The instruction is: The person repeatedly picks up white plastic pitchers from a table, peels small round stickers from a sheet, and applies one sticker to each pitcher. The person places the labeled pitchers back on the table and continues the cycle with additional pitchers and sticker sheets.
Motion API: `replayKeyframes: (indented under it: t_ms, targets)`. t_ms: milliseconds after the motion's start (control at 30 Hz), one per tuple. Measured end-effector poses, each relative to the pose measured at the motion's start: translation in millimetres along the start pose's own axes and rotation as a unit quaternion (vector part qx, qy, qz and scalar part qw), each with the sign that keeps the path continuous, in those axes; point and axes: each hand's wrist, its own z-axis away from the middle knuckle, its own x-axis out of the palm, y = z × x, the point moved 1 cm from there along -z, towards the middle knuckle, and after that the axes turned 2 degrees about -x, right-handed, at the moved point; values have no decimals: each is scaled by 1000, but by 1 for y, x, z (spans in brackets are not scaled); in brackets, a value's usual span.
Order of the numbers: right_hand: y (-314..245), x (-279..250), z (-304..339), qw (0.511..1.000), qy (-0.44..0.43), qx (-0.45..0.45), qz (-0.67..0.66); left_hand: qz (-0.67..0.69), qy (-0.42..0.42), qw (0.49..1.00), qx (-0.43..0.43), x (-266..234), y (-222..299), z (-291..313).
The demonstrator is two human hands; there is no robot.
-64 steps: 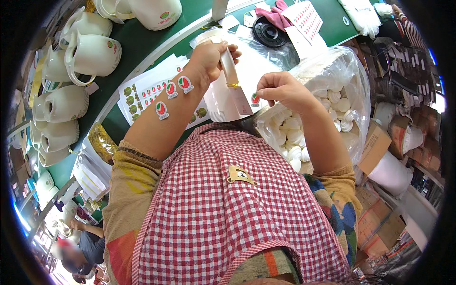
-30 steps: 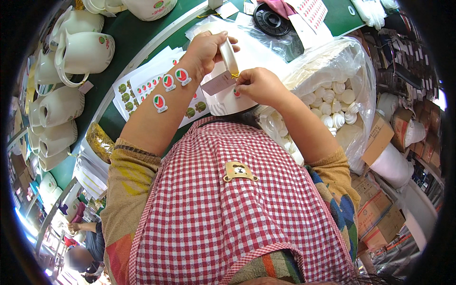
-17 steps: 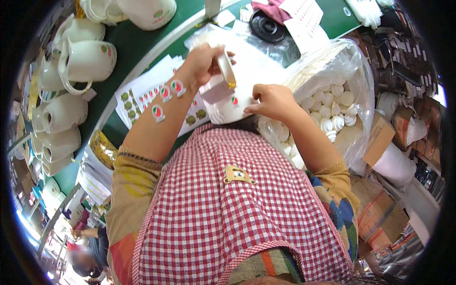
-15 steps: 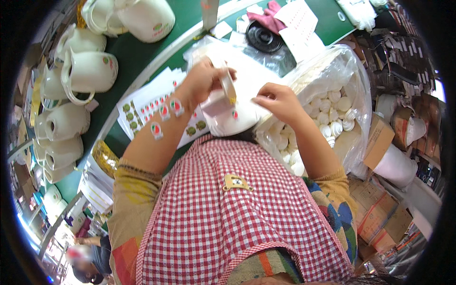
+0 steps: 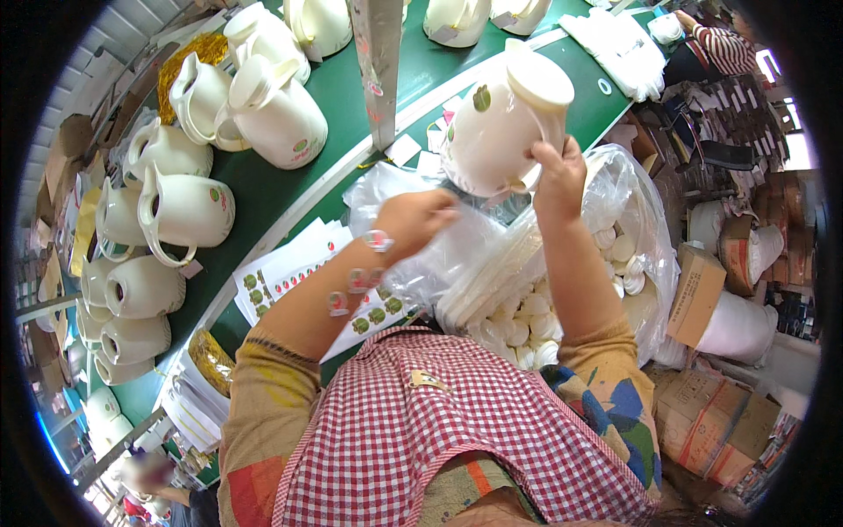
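A cream-white jug (image 5: 492, 123) with a lid and a small green sticker is held up over the far side of the bench. My right hand (image 5: 562, 180) grips its handle, fingers closed. Left of the jug and apart from it is my left hand (image 5: 417, 224); its fingers curl but are smeared by motion, so I cannot tell what is in them. Several small red-and-white stickers (image 5: 358, 281) cling to my left forearm. Sticker sheets (image 5: 303, 259) with green and red motifs lie on the bench, partly under that arm.
A clear plastic bag (image 5: 645, 189) full of white lids (image 5: 531, 312) stands by my right arm. Several finished-looking white jugs (image 5: 198, 211) line the left bench. A metal post (image 5: 378, 79) rises ahead. Cardboard boxes (image 5: 716, 422) are at the right; another person (image 5: 716, 48) is far right.
The jug has gone from close before my apron to farther off, raised upright. My right hand now grips its handle, which my left hand has let go. The view has shifted too.
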Motion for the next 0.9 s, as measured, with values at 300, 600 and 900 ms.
replayKeyframes:
  t_ms: [300,600,900]
  targets:
    - [61,25,-205,969,169,-88,154,-324,75,925,-182,-2,-225,34]
    - [123,58,-319,942,233,-129,205,-344,99,917,-178,3,-207,30]
    - [142,106,-389,930,228,-130,256,-347,82,917,-180,1,-211,24]
